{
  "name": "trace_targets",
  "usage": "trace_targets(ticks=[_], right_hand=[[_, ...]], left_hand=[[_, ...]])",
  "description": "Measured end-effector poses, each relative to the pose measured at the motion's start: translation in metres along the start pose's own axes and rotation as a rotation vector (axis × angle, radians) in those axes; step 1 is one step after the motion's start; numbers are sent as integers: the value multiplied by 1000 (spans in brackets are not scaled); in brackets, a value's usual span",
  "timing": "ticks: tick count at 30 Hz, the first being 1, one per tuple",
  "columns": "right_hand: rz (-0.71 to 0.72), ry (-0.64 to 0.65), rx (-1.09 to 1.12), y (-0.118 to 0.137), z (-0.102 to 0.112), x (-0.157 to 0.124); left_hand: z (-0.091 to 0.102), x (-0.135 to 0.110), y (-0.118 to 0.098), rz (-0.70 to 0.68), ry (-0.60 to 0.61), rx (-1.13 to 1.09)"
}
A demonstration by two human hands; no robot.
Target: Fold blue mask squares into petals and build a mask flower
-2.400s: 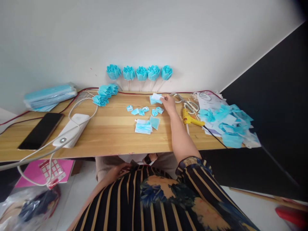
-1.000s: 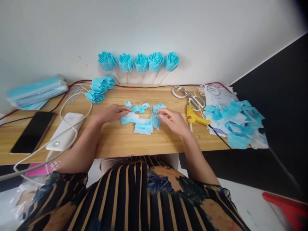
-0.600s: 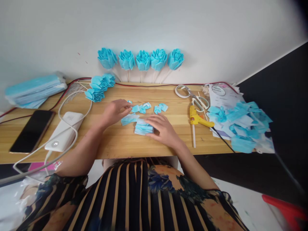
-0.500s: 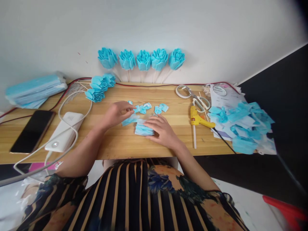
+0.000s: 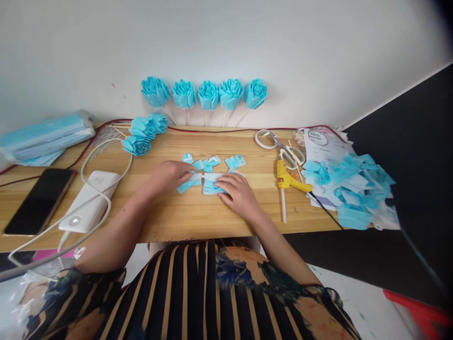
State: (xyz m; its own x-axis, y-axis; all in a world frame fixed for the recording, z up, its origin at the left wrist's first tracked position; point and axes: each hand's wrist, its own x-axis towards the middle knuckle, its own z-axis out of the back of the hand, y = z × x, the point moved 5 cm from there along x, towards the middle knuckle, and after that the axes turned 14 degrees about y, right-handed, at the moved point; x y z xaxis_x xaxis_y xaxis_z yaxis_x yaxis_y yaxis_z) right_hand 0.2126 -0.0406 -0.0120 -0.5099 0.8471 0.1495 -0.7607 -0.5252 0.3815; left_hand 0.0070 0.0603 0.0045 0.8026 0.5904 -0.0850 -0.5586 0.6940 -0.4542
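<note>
On our bench [image 5: 177, 222] the pleated piece [image 5: 211, 183] now lies farther from us, seemingly lined up beside the cut strip [image 5: 189, 183], our right hand [image 5: 240, 193] part-curled over it, our left hand [image 5: 167, 177] curled at the strip, grips unclear

Wall [image 5: 226, 38]: five stemmed roses [image 5: 208, 96] in a row against it, at the desk's [image 5: 191, 215] back edge.
Desk, left: mask pack [image 5: 46, 135] at the back; phone [image 5: 40, 200] before it; power bank [image 5: 85, 208] right of the phone; lying roses [image 5: 141, 130] behind the power bank.
Desk, middle: folded petals [image 5: 207, 166]; before them a mask strip [image 5: 188, 185], a mask piece [image 5: 211, 185] just right of it; left hand [image 5: 169, 177] at the mask strip, right hand [image 5: 240, 192] on the mask piece.
Desk, right: scissors [image 5: 282, 144] behind a glue gun [image 5: 287, 179]; tape roll [image 5: 259, 142] at the blades; scrap heap [image 5: 356, 184] farthest right, partly on a sheet [image 5: 317, 150].
</note>
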Motion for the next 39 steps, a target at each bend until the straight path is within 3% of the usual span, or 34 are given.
trace_targets(ticks=[5,11,14,26,34,39], right_hand=[[75,14,98,4,5,-5],[-81,-292,156,-10,27,-17],[-142,-341,132,-16,34,-24],[-214,-272,31,-26,57,-21],[-191,-131,22,-18,42,-9],[-155,-76,23,-10,42,2]], left_hand=[[8,-1,4,34,-155,-39],[15,-2,-1,40,-202,-2],[16,-2,2,69,-211,-8],[8,0,3,45,-173,15],[-3,7,-2,-39,-110,-29],[-1,6,-12,-173,-239,-93]])
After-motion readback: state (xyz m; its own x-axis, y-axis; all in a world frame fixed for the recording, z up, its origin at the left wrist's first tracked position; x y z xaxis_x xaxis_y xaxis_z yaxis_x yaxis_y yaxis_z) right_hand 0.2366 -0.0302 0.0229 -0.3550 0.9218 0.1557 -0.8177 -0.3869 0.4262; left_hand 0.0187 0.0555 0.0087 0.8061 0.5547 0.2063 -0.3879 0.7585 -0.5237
